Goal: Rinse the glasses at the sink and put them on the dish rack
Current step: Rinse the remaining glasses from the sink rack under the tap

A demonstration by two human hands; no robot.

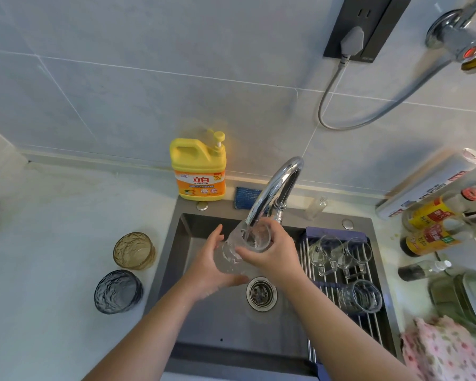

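I hold a clear textured glass (248, 240) tilted under the chrome faucet (275, 188), and water runs into its mouth. My left hand (212, 268) cups its base from below. My right hand (272, 251) grips its rim and side. Both are over the grey sink (182, 243). The roll-up dish rack (349, 276) lies across the sink's right part, with two clear handled mugs (338, 251) and a clear tumbler (359, 295) lying on it. An amber glass (134, 250) and a dark grey glass (118, 291) stand on the counter to the left.
A yellow dish soap bottle (199, 167) and a blue sponge (246, 198) sit behind the sink. Sauce bottles (434, 229), a foil roll (429, 182) and a pink cloth (445, 350) crowd the right counter. The drain (261, 293) lies below my hands.
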